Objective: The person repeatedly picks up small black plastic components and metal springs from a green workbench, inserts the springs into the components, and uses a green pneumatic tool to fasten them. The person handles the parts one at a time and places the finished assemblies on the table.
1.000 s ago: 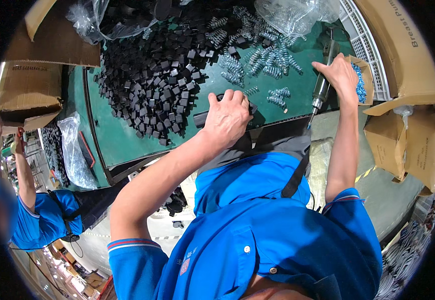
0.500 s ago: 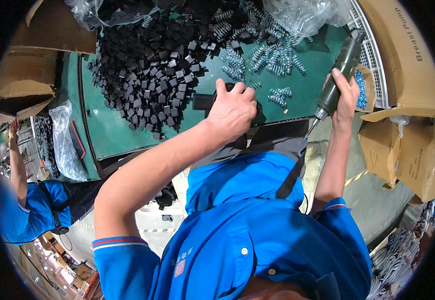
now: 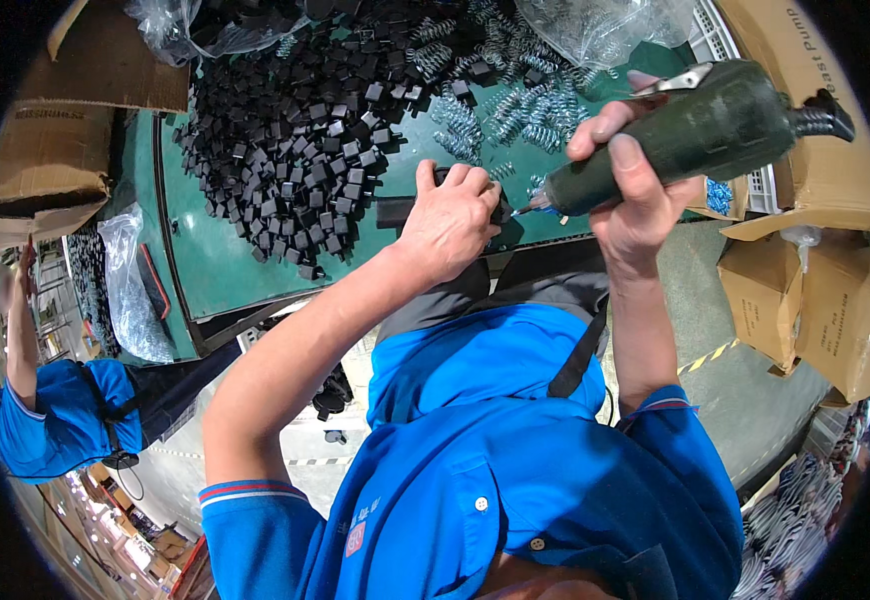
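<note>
My right hand (image 3: 630, 190) grips a dark green powered screwdriver (image 3: 695, 135), held tilted, its tip pointing left and down toward my left hand. My left hand (image 3: 450, 220) presses down on a flat black part (image 3: 395, 212) at the front edge of the green table (image 3: 225, 270). The tool's tip sits just right of my left hand's fingers. A large heap of small black square parts (image 3: 295, 140) lies on the table behind my left hand. Loose metal springs (image 3: 495, 110) are scattered to the right of that heap.
Cardboard boxes stand at the left (image 3: 45, 160) and right (image 3: 805, 300). Clear plastic bags (image 3: 595, 25) lie at the table's back, another bag (image 3: 130, 290) hangs left of it. A person in a blue shirt (image 3: 65, 420) works at the far left. A white crate (image 3: 745, 110) sits right of the table.
My right hand has brought the screwdriver in from the right and closer to the camera, its tip now beside my left hand. My left hand has stayed on the black part.
</note>
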`<state>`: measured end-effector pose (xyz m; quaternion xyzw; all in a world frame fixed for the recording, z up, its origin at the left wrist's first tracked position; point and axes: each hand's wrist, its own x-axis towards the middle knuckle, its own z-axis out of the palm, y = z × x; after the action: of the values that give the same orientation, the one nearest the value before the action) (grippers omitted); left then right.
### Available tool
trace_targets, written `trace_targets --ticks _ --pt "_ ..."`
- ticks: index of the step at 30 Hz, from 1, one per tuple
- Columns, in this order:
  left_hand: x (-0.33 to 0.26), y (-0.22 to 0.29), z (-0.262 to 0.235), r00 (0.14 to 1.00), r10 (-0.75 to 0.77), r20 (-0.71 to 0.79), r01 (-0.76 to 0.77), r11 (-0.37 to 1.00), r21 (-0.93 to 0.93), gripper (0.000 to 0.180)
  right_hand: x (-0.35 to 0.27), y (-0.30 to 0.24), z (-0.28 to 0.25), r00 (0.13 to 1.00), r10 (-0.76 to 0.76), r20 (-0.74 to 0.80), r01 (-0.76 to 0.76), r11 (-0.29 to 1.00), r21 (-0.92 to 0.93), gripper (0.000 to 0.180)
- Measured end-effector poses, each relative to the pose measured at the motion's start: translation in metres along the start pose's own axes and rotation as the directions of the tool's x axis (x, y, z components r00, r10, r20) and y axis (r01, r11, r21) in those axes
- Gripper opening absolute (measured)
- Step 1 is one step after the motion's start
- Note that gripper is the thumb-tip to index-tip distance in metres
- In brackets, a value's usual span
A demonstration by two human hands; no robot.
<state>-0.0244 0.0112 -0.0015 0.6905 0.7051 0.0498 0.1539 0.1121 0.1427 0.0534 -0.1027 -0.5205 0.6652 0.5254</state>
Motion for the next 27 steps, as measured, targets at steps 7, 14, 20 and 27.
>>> trace_targets --ticks 7,14,20,27 --pt "0.002 0.003 -0.003 1.000 -0.014 0.028 0.013 0.999 0.038 0.050 -0.005 0.010 0.006 1.000 0.016 -0.007 -0.017 0.999 -0.030 0.050" --pt "0.000 0.003 0.004 0.995 0.029 -0.092 -0.023 0.998 0.063 0.032 -0.003 0.016 0.012 0.998 0.000 -0.070 0.003 0.999 0.053 0.042" --pt "0.000 0.003 0.003 0.999 0.015 -0.050 -0.009 0.993 0.116 0.044 -0.004 0.015 0.012 0.998 -0.008 -0.057 0.011 0.999 0.045 0.041" --pt "0.001 0.003 0.004 0.999 0.015 -0.047 -0.009 0.994 0.112 0.042 -0.008 0.010 0.017 0.997 0.065 -0.029 -0.068 0.991 -0.119 0.048"
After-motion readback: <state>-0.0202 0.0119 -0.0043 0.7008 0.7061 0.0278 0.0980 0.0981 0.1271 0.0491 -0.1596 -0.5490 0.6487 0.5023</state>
